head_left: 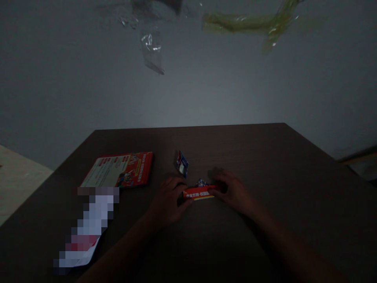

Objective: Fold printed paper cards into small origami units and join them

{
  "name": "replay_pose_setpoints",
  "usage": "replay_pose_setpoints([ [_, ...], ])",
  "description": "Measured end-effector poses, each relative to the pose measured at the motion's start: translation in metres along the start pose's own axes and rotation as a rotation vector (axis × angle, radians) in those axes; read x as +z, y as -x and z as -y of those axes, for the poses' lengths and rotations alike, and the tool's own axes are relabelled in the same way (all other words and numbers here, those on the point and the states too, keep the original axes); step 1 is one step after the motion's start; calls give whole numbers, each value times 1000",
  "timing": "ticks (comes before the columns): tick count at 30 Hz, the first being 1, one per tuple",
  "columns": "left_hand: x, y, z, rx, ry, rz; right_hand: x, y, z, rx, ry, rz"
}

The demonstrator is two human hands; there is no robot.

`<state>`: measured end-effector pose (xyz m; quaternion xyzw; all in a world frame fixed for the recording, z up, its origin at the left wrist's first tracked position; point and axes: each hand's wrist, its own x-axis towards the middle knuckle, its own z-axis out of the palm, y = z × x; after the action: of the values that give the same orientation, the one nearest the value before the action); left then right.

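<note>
A narrow red piece with white printed characters (198, 193) lies low over the dark table, pinched at both ends; whether it is a folded leaflet or a thin box I cannot tell. My left hand (169, 200) is closed on its left end, thumb in front and fingers behind. At the right end, my right hand (232, 191) grips it in the same way, its fingers partly blurred. Just behind the red piece shows a small shiny patterned item (201, 182). Farther back, a small blue printed packet-like piece (182, 164) stands tilted, near my left fingertips.
On the left of the table (235, 145) lies a flat red and white printed box or booklet (135, 173). A pale, pixelated sheet-like item (91, 228) is in front of it. Behind the table rises a grey wall (191, 90) with yellowish tape (241, 22) and clear plastic scraps (152, 51).
</note>
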<state>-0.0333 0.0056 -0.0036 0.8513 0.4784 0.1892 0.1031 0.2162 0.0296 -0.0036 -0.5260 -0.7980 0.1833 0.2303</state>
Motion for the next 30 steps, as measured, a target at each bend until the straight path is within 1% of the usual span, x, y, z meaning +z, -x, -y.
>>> replay_pose_setpoints([
  [4, 7, -4, 2, 6, 59, -16, 6, -2, 1, -44, 50, 42],
  [9, 11, -3, -1, 4, 146, -33, 8, -5, 3, -44, 13, 37],
  [12, 10, -4, -5, -17, 200, -28, 5, -4, 7, -37, -62, 20],
  [15, 7, -4, -7, -19, 246, -25, 2, -1, 8, -60, -110, -8],
  [19, 6, -4, -8, -27, 284, -47, 2, 3, 8, -140, -77, -51],
  [23, 8, -2, -7, 17, 199, -74, -1, 8, 12, -243, 53, -154],
  [25, 9, -1, -7, 68, 112, -83, -2, 11, 18, -289, 101, -160],
  [27, 9, 1, -8, 128, 31, -85, -1, 14, 23, -355, 120, -111],
  [30, 8, 4, -10, 214, -54, -40, 1, 17, 30, -452, 128, 22],
])
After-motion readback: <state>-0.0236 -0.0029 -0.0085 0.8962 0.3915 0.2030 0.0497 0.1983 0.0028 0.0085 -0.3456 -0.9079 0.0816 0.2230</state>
